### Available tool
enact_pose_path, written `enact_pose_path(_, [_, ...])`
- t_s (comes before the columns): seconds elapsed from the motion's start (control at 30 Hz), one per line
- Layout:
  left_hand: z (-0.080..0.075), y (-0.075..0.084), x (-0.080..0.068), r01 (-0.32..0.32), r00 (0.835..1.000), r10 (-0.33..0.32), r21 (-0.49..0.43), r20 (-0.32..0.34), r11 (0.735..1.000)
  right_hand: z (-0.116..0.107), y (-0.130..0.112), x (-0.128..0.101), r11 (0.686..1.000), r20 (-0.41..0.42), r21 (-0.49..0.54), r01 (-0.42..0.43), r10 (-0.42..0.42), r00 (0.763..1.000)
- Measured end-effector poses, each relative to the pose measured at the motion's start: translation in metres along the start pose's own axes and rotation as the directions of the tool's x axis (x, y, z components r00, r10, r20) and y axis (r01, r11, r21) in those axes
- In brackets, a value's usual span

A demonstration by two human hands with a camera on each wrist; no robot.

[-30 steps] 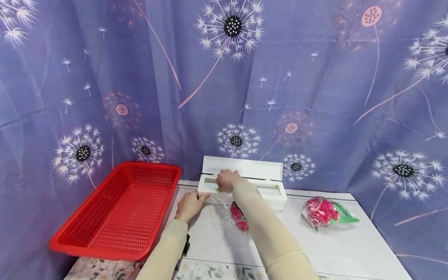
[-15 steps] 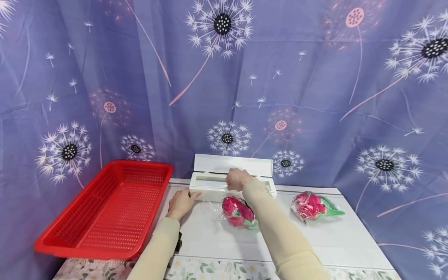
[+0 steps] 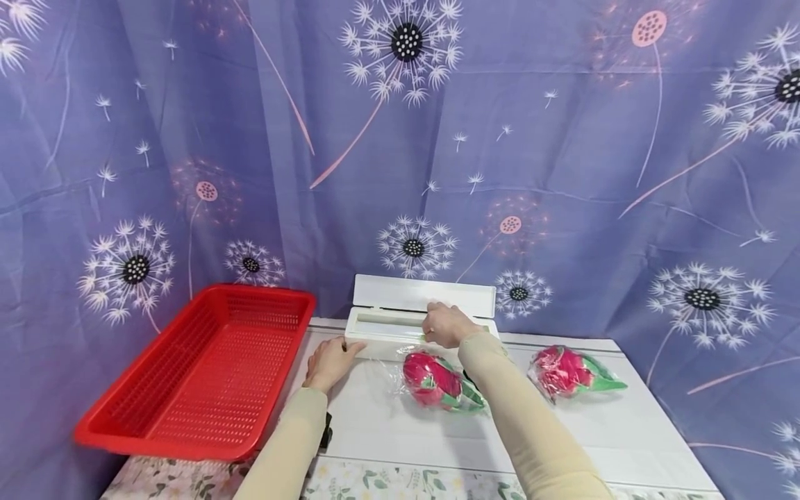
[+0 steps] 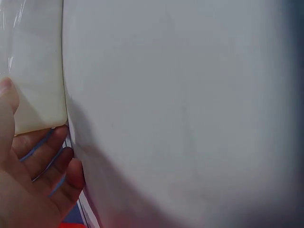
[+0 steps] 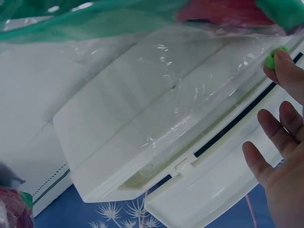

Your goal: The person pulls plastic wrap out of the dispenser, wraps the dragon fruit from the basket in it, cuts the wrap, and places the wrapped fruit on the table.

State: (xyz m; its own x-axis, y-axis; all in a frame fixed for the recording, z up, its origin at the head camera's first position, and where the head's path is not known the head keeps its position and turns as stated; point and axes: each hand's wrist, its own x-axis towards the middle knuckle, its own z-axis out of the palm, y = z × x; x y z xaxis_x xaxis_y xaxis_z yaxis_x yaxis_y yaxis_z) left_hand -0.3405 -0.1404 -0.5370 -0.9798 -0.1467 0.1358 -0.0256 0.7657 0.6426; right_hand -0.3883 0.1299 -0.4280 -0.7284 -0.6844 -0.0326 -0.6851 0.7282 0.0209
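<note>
Red basket (image 3: 206, 368), white dispenser (image 3: 400, 326), seemingly green slider (image 5: 270, 59), dandelion-patterned purple curtain (image 3: 562, 139).

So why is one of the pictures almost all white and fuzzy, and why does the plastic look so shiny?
Left wrist view: the camera sits so close to the white table that it fills the frame, soft and dim at the right edge. Right wrist view: light glints off the clear film on the white box, and the fruit at the top is blurred. Head view: evenly lit and sharp, the curtain bending toward the edges.
</note>
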Motion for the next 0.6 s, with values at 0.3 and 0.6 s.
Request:
enact_pose_path(0.3, [0.001, 0.004, -0.003, 0.054, 0.998, -0.053, -0.023, 0.014, 0.998, 0.004, 0.007, -0.008, 1.000, -0.024, -0.022, 0.002, -0.002, 1.000])
enact_pose_path(0.6, [-0.002, 0.004, -0.004, 0.063, 0.998, -0.063, -0.031, 0.024, 0.998, 0.009, 0.025, -0.035, 0.991, -0.014, -0.079, -0.106, 0.105, 0.994])
